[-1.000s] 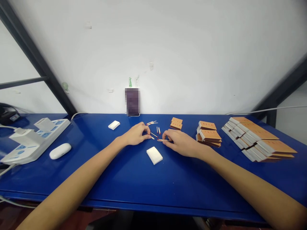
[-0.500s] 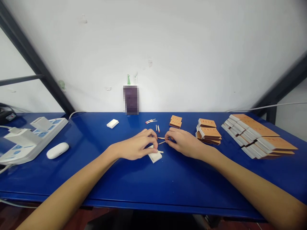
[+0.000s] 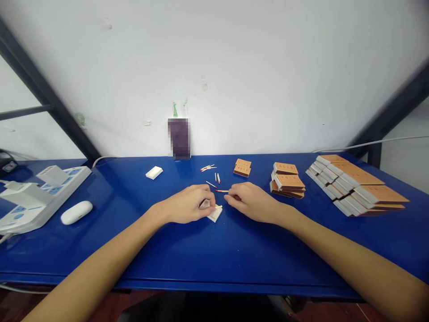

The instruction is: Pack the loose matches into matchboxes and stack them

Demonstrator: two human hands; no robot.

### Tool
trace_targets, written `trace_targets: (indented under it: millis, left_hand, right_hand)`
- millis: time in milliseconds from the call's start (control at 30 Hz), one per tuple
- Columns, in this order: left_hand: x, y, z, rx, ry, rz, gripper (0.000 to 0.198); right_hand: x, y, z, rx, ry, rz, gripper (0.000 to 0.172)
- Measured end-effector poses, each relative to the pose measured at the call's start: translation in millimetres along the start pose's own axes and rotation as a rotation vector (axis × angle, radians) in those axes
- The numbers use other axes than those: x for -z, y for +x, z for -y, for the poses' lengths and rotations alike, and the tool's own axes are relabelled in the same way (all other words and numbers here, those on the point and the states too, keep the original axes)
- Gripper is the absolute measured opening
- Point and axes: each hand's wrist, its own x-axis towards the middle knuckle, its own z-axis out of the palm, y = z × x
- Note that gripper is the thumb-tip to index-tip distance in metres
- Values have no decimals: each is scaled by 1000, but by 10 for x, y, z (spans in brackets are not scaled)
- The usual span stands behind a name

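Observation:
My left hand [image 3: 189, 203] is closed over a small white matchbox tray [image 3: 214, 215] on the blue table, thumb and fingertips at its edge. A pale stick end shows at the tray's right corner; the fingers hide part of the inside. Just to the right, my right hand [image 3: 253, 200] has thumb and forefinger pinched at the plain end of a match [image 3: 221, 191], whose red head points left. Beyond the hands lie a loose match [image 3: 211, 184], two matches side by side [image 3: 217, 178] and a small bunch of matches [image 3: 208, 168].
Another white tray [image 3: 154, 172] lies at the back left. Orange matchboxes [image 3: 242, 167] lie behind my right hand, with a stack [image 3: 288, 179] and a larger pile [image 3: 358, 183] farther right. A white case [image 3: 77, 212] and a power strip [image 3: 50, 197] occupy the left.
Of the two matches by my right fingertips, one now lies apart, farther back and left; the other stays at the fingertips. My left fingers remain on the tray. The view has shifted slightly.

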Motion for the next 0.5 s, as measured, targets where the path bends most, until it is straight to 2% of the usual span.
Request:
trace_targets:
  millis: [100,200,300,367,500]
  left_hand:
    - [2,6,12,-1,7,-10,13]
    - [16,1,4,33,-3,-11,10]
    - [22,4,0,55,-19,-9,18]
    - [10,23,44,40,-25,-66,23]
    - [-59,102,270,30,88,-274,28]
  right_hand:
    - [35,0,-20,98,73,-46,14]
    - [66,-2,-79,162,57,-9,15]
    - [65,6,-120,169,48,41,14]
    - [56,12,-130,169,72,43,14]
    - [61,13,-135,168,135,63,13]
